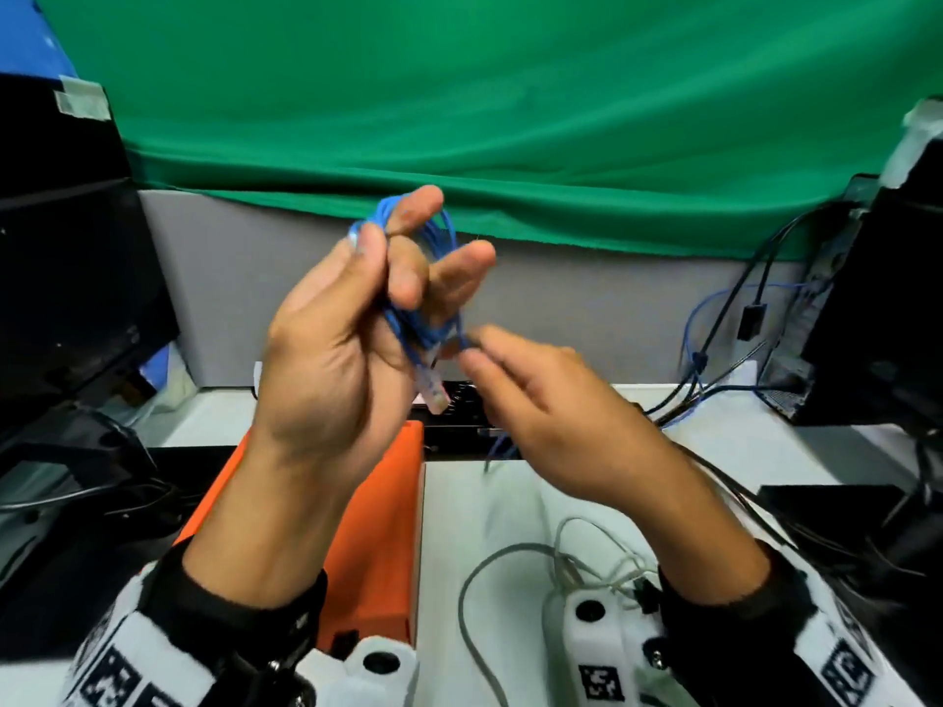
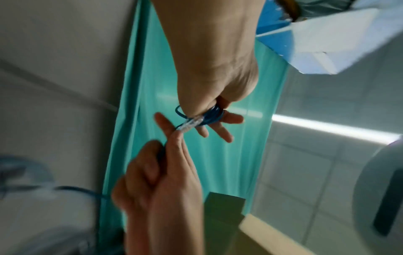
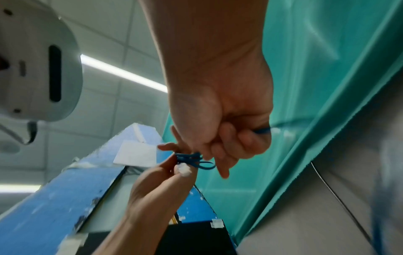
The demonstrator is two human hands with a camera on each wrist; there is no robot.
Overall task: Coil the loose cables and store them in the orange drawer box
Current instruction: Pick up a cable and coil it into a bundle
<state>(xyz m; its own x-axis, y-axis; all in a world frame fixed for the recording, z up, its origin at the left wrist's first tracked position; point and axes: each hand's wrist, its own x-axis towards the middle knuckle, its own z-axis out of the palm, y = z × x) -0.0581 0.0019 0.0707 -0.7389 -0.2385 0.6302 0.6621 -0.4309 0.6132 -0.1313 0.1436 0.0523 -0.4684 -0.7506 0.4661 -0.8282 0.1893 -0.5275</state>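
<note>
Nearest the camera, a thin grey cable point(image 1: 472, 594) lies in loose loops on the white table point(image 1: 459, 502), at about five o'clock from the raised hands. Beside it, at seven o'clock, the orange plastic drawer box point(image 1: 388, 528) stands on the same table, partly hidden behind the left forearm.

Above these, both hands are lifted in front of the chest. The left hand point(image 1: 347, 329) has the thin blue network cable point(image 1: 433, 318) wound in several turns round its fingers; its grip is half closed, the thumb and forefinger curled over the top of the coil while the other fingers stay fairly straight inside the loops. The cable's clear plastic plug point(image 1: 433, 392) hangs down from the coil at six o'clock (the left wrist view shows it lying against the right fingertips).

The right hand point(image 1: 551, 415), at four o'clock from the coil, has a closed grip on the free run of the blue cable, fingers curled round it, and is blurred.

Beyond, a grey partition point(image 1: 587, 298) and a green cloth backdrop point(image 1: 510, 94) rise at twelve o'clock.
</note>
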